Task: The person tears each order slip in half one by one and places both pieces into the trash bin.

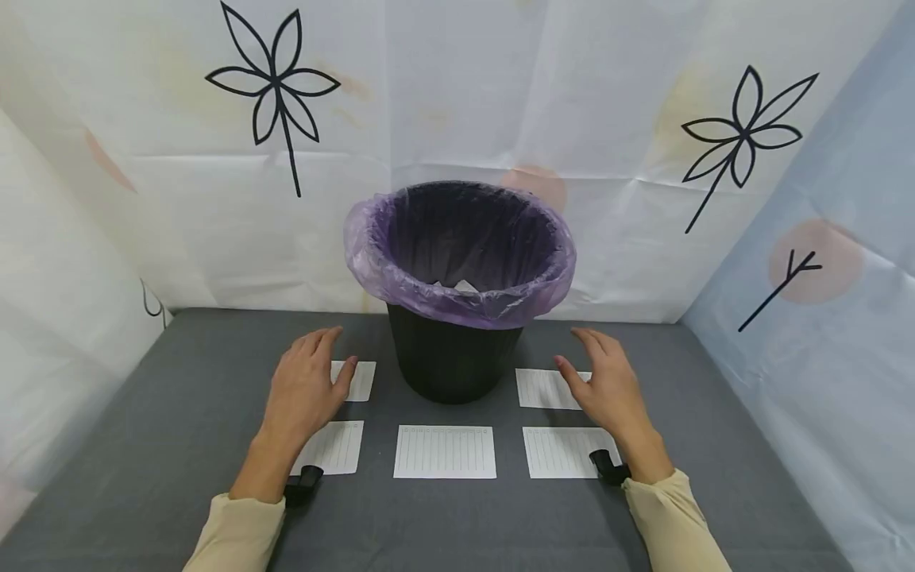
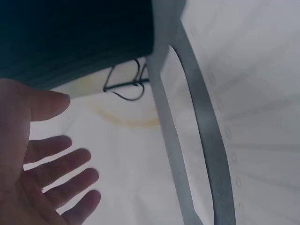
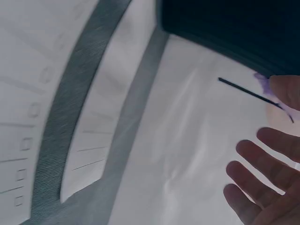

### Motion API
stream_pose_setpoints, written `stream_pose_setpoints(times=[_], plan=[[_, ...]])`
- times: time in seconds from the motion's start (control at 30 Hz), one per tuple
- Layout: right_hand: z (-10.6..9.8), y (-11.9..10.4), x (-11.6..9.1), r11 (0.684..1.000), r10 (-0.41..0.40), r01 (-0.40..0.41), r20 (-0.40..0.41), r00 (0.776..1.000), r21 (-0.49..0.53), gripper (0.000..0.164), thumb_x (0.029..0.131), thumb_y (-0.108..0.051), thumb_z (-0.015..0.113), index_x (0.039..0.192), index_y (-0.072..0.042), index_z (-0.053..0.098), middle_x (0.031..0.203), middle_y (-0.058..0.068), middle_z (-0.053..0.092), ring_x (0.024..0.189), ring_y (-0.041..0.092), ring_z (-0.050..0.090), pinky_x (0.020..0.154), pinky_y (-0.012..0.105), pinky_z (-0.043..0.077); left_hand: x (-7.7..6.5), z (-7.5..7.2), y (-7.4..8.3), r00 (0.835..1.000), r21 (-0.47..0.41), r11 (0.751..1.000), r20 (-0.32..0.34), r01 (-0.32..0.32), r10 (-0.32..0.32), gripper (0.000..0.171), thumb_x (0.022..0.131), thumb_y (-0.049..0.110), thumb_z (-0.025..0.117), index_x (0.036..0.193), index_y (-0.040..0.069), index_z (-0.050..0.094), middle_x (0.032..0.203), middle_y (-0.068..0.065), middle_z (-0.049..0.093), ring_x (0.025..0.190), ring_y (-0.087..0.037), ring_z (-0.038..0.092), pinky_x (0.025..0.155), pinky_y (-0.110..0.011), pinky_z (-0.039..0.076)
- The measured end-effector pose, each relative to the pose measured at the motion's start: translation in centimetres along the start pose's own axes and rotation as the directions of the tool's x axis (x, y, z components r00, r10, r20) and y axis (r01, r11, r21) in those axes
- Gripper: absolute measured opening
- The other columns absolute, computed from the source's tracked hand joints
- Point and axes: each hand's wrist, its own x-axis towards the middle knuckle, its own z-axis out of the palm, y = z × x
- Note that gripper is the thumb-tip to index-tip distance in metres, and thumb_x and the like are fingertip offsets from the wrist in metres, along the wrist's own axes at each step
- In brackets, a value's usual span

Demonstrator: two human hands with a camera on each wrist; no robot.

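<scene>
A dark trash bin (image 1: pixel 457 357) lined with a purple plastic bag (image 1: pixel 465 298) stands upright at the back middle of the grey table. Bits of white paper (image 1: pixel 466 286) show inside it. To the bin's left, my left hand (image 1: pixel 303 387) hovers with its fingers extended and apart from the bin. On the other side, my right hand (image 1: pixel 608 387) is held likewise, thumb toward the bin. Both wrist views show spread fingers with nothing between them. Below the left hand lie two lined white cards, a near one (image 1: pixel 336 447) and a far one (image 1: pixel 362 381), partly hidden.
One lined card (image 1: pixel 445 451) lies in front of the bin. Two more, a near card (image 1: pixel 561 453) and a far card (image 1: pixel 546 389), lie by the right hand. White patterned cloth (image 1: pixel 457 95) hangs behind and at both sides of the table (image 1: pixel 457 524).
</scene>
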Motion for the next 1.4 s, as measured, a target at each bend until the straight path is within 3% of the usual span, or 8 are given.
stream_pose_setpoints(times=[0.17, 0.33, 0.47, 0.6, 0.7, 0.8, 1.1, 1.4], plan=[[-0.5, -1.3, 0.0, 0.997, 0.01, -0.012, 0.032, 0.999, 0.071, 0.045, 0.088, -0.013, 0.079, 0.125, 0.006, 0.064, 0.122, 0.023, 0.065, 0.114, 0.043, 0.059, 0.093, 0.059, 0.047, -0.1, 0.2, 1.3, 0.993, -0.158, 0.984, 0.101, 0.077, -0.061, 0.043, 0.092, 0.015, 0.073, 0.128, -0.005, 0.063, 0.125, -0.024, 0.064, 0.116, -0.044, 0.059, 0.092, -0.059, 0.049], [-0.3, -2.6, -0.4, 0.975, 0.068, -0.089, 0.108, 0.992, 0.204, 0.042, 0.086, -0.011, 0.081, 0.123, 0.003, 0.067, 0.118, 0.017, 0.07, 0.109, 0.037, 0.065, 0.09, 0.057, 0.051, -0.9, 0.7, 1.7, 0.979, -0.327, 0.935, 0.189, 0.135, -0.075, 0.04, 0.089, 0.015, 0.077, 0.123, -0.003, 0.066, 0.118, -0.019, 0.069, 0.109, -0.039, 0.064, 0.091, -0.055, 0.051], [0.2, -3.5, -1.2, 0.924, 0.146, -0.204, 0.195, 0.97, 0.324, 0.039, 0.086, -0.012, 0.082, 0.121, -0.002, 0.07, 0.115, 0.01, 0.072, 0.107, 0.031, 0.068, 0.092, 0.055, 0.052, -1.6, 0.9, 2.1, 0.946, -0.432, 0.874, 0.314, 0.222, -0.085, 0.046, 0.09, 0.021, 0.079, 0.127, -0.002, 0.065, 0.12, -0.017, 0.069, 0.111, -0.038, 0.066, 0.093, -0.055, 0.052], [1.0, -4.3, -2.1, 0.855, 0.144, -0.278, 0.313, 0.939, 0.439, 0.039, 0.088, -0.016, 0.081, 0.123, -0.001, 0.069, 0.117, 0.012, 0.072, 0.108, 0.03, 0.068, 0.094, 0.052, 0.052, -2.1, 1.1, 2.3, 0.904, -0.494, 0.818, 0.421, 0.294, -0.071, 0.051, 0.088, 0.027, 0.081, 0.128, -0.001, 0.065, 0.121, -0.015, 0.069, 0.111, -0.035, 0.067, 0.093, -0.053, 0.052], [1.8, -4.8, -2.7, 0.81, 0.113, -0.323, 0.41, 0.905, 0.49, 0.045, 0.088, -0.019, 0.082, 0.125, 0.002, 0.067, 0.12, 0.016, 0.07, 0.11, 0.033, 0.067, 0.095, 0.053, 0.052, -2.5, 1.6, 2.4, 0.887, -0.548, 0.78, 0.462, 0.302, -0.018, 0.049, 0.086, 0.025, 0.083, 0.123, -0.002, 0.067, 0.119, -0.014, 0.07, 0.108, -0.032, 0.067, 0.094, -0.05, 0.052], [2.5, -5.3, -3.2, 0.803, 0.08, -0.335, 0.468, 0.88, 0.492, 0.05, 0.085, -0.022, 0.084, 0.124, 0.004, 0.067, 0.119, 0.016, 0.07, 0.109, 0.033, 0.068, 0.093, 0.051, 0.053, -2.9, 2.1, 2.6, 0.872, -0.582, 0.759, 0.488, 0.292, 0.038, 0.049, 0.084, 0.024, 0.086, 0.121, -0.002, 0.069, 0.117, -0.012, 0.07, 0.106, -0.029, 0.067, 0.094, -0.048, 0.052], [3.9, -6.3, -3.9, 0.863, 0.012, -0.274, 0.524, 0.851, 0.425, 0.059, 0.074, -0.029, 0.092, 0.12, 0.001, 0.07, 0.116, 0.008, 0.07, 0.106, 0.027, 0.066, 0.093, 0.04, 0.053, -3.4, 2.4, 3.7, 0.843, -0.513, 0.799, 0.537, 0.314, 0.013, 0.061, 0.071, 0.022, 0.095, 0.121, -0.002, 0.069, 0.119, -0.01, 0.069, 0.114, -0.032, 0.063, 0.099, -0.051, 0.048], [4.6, -6.7, -4.3, 0.938, -0.054, -0.15, 0.555, 0.83, 0.314, 0.068, 0.074, -0.037, 0.092, 0.127, 0.0, 0.068, 0.114, 0.004, 0.06, 0.108, 0.024, 0.057, 0.094, 0.044, 0.048, -3.6, 2.7, 4.1, 0.854, -0.443, 0.882, 0.511, 0.16, 0.102, 0.063, 0.064, 0.022, 0.098, 0.115, -0.004, 0.072, 0.108, -0.01, 0.065, 0.104, -0.031, 0.062, 0.092, -0.05, 0.05]])
